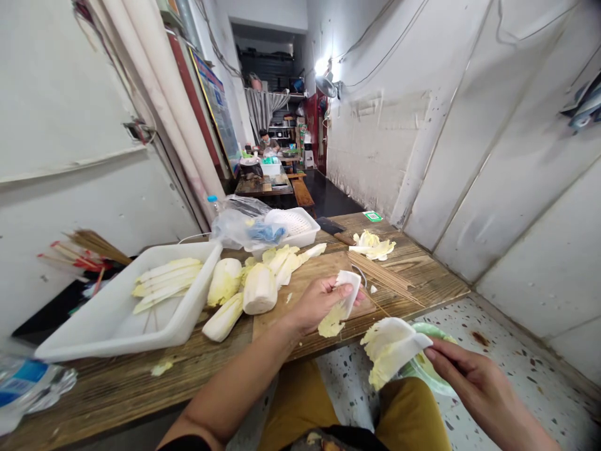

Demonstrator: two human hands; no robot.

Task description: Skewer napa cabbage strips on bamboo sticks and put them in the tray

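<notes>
My left hand [323, 300] pinches a napa cabbage leaf [347, 294] with a white rib and yellow frilly edge, above the cutting board [305, 307]. Lower right, past the table's front edge, my right hand [469, 369] grips a second cabbage leaf [394, 344] at its white end between thumb and fingers. A thin bamboo stick [378, 307] shows between the two leaves; where its ends lie is hidden. Left of the board lie cut cabbage heads [260, 289] and loose leaves [223, 318]. More bamboo skewers [385, 275] lie right of the board.
A white tray [188, 332] with skewered cabbage leaves [166, 282] stands at left. Behind are plastic bags [248, 228], a smaller white tray [310, 233], a cleaver [331, 227] and cabbage scraps [373, 245]. A green basin [436, 382] sits below the edge. A person [268, 143] sits far back.
</notes>
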